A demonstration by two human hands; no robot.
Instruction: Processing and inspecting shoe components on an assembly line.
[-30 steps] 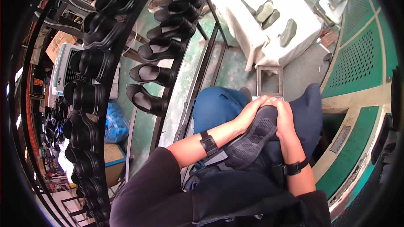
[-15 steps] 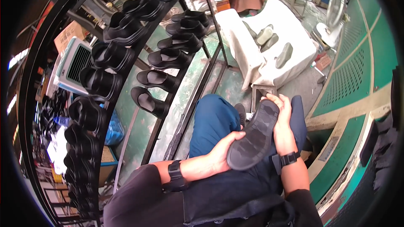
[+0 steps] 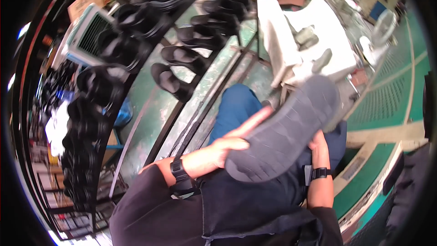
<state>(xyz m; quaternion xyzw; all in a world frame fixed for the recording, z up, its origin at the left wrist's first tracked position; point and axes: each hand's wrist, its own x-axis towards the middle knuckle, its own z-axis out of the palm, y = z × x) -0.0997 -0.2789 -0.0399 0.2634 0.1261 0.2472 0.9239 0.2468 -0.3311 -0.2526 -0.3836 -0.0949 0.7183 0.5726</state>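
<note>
Black metal rack (image 3: 165, 132) observed standing on green floor (image 3: 144, 127), floor paint worn pale in patches. Rack load: black shoes (image 3: 182, 92), two rows, one along each beam. Right of rack: white cloth (image 3: 275, 36) draped over support, grey-green shoe-shaped pieces (image 3: 322, 61) on top, outlines blurred.

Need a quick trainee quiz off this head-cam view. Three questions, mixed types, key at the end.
1. True or false: the shoe in the left hand has its sole facing the camera.
2. Multiple choice: relative to the white cloth, the fan is: A) to its left, B) to its right, C) on top of it.
3. Short answer: what stands in rows on the black rack?

Key: 1. True. 2. B. 3. Black shoes.
</note>
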